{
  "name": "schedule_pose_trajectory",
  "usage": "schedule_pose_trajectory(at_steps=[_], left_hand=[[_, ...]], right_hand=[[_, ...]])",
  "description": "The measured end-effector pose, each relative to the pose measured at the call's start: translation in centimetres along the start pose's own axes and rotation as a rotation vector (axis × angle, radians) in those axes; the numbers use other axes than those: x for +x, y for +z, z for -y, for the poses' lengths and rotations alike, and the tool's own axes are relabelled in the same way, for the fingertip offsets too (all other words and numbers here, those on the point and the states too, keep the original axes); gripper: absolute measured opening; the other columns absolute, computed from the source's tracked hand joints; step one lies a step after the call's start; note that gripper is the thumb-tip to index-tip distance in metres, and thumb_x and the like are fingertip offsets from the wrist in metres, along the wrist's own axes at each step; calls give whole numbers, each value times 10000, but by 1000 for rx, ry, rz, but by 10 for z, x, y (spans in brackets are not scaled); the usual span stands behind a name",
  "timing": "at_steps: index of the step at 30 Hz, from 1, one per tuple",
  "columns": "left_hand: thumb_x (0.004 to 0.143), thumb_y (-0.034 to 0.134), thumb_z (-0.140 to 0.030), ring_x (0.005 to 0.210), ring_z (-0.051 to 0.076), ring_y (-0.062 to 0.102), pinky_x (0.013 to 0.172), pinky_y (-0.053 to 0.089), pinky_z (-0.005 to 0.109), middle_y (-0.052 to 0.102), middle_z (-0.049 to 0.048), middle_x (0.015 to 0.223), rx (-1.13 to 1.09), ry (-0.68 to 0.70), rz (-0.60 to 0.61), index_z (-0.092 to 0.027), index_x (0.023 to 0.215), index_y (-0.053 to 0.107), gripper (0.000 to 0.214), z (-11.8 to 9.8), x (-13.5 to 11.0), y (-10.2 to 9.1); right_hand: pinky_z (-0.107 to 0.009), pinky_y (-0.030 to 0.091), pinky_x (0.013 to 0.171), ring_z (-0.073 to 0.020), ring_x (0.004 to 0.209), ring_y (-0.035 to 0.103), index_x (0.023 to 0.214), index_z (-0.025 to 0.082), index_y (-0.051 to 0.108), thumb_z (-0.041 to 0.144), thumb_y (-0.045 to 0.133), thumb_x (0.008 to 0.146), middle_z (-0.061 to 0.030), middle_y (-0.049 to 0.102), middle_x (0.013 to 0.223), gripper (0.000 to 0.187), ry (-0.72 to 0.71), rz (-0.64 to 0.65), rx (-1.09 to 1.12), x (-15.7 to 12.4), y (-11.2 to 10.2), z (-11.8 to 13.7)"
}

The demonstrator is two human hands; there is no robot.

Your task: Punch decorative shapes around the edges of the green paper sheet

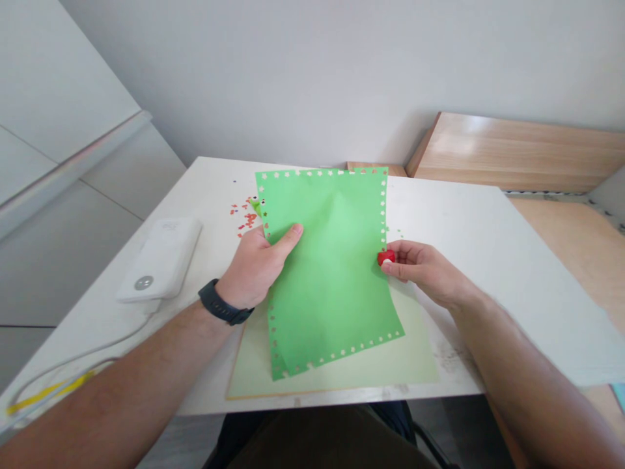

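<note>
My left hand [258, 260] grips a sheet of green paper [332, 280] by its left side, thumb on the front and the other fingers behind it. The sheet is held up at a tilt. Small star-shaped holes run along its top, left and bottom edges and down the upper part of the right edge. In my right hand [420, 267] is a small red craft punch [385, 258], pinched between thumb and fingers at the sheet's right edge, just below the lowest hole there. A pale mat [410, 365] lies under the sheet.
Red paper bits [250, 220] and a light green object with eyes [256, 204], partly hidden by the sheet, lie behind my left hand. A white power bank [163, 260] with a cable stands at left on the white table [463, 221]. A wooden board [517, 150] rises at back right.
</note>
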State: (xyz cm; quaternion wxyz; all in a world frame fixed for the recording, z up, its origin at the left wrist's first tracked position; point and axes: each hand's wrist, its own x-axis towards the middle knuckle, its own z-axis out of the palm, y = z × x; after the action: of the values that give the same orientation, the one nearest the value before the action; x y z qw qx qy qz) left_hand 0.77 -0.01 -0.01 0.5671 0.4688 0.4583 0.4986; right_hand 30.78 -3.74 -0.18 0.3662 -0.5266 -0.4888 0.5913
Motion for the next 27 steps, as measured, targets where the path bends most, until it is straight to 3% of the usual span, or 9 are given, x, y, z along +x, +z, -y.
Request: schedule_pose_trajectory(at_steps=[12,21,27], left_hand=[[885,782,-514,1175,327,724,1091,558,498,767,81,1295,53,38,-3,-225,1295,752,502,1,1,-1],[890,778,-491,1185,306,721,1099,552,456,763,77,1303,61,35,-4,-220,1279,754,475,2,1,-2],[895,770,-496,1201,302,715,1125,535,460,767,68,1292,48,36,6,-233,1268,756,457,2,1,-1]], right_hand=[[-320,431,804,-148,807,588,970,191,767,399,904,775,-17,728,933,316,-3,-20,-18,-1,1,3],[-340,446,860,-174,871,626,957,203,782,402,919,749,-30,749,963,319,-7,-31,-11,-1,3,1],[-333,438,815,-162,822,610,972,207,776,387,930,729,-21,742,921,340,-28,-79,0,0,4,0]])
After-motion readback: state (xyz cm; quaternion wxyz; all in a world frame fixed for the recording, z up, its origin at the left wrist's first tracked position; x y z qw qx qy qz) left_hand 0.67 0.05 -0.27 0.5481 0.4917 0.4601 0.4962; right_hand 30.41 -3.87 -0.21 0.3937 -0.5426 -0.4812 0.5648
